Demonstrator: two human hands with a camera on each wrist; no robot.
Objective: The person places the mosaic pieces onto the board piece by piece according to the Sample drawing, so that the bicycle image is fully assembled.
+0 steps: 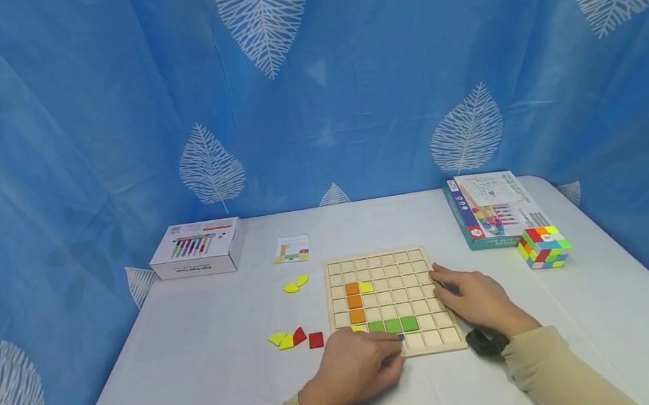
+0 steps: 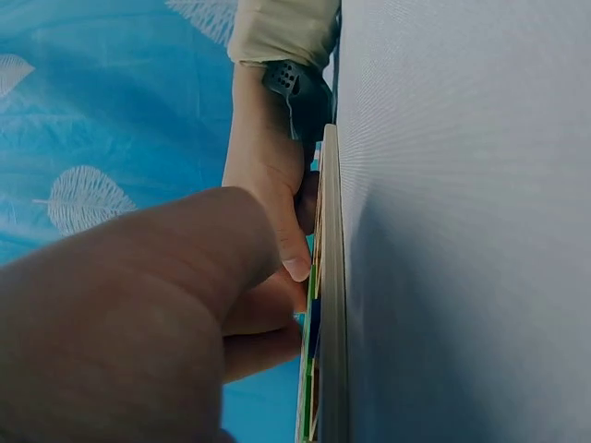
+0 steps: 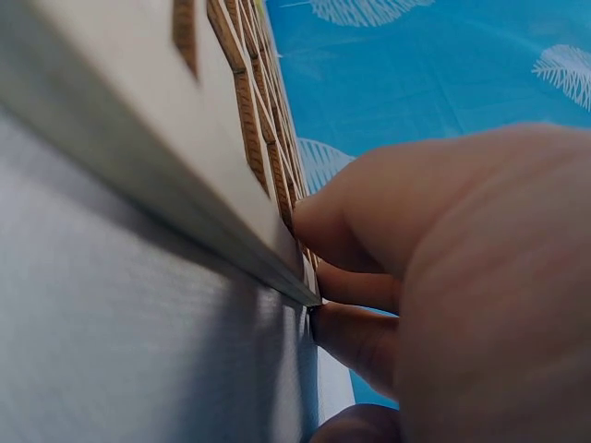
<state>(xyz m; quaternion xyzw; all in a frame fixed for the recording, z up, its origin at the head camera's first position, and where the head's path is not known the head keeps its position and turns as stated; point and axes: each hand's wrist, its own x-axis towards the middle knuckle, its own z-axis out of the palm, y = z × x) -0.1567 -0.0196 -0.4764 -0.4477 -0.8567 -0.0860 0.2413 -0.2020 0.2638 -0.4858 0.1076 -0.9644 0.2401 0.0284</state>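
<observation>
A square wooden grid board (image 1: 390, 257) lies on the table, seen edge-on in both wrist views. My left hand (image 1: 357, 362) reaches over its near left corner, fingertips down at a small blue piece (image 1: 401, 337) in the front row, mostly hidden under the fingers. Just behind it three green squares (image 1: 393, 326) sit in a row. Three orange squares (image 1: 355, 301) form a column on the left, with a yellow quarter-round piece (image 1: 366, 287) beside the topmost. My right hand (image 1: 480, 298) holds the board's right edge, thumb and fingers at the rim (image 3: 268, 254).
Left of the board lie yellow pieces (image 1: 291, 288) and red pieces (image 1: 316, 340). A small pattern card (image 1: 291, 249) is behind them. A white box (image 1: 197, 249) stands back left; a flat game box (image 1: 489, 209) and a puzzle cube (image 1: 544, 247) are at the right.
</observation>
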